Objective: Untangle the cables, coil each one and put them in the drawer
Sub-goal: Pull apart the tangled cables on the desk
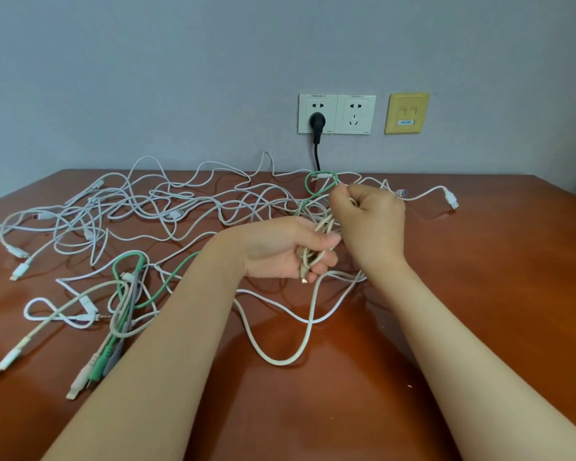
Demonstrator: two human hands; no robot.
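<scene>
A tangle of several white cables (167,207) spreads over the left and middle of the brown table (479,294), with a green cable (167,281) woven through it. My left hand (280,247) grips a small coil of cream cable (316,247) above the table's middle. My right hand (369,217), just right of it, pinches the same cable near the top of the coil. A long loop of that cream cable (280,359) trails down toward the front. No drawer is in view.
Two white wall sockets (336,113) sit on the grey wall behind; a black plug (317,123) hangs from the left one. A yellow data socket (407,113) is to their right. A white connector end (451,197) lies at the back right.
</scene>
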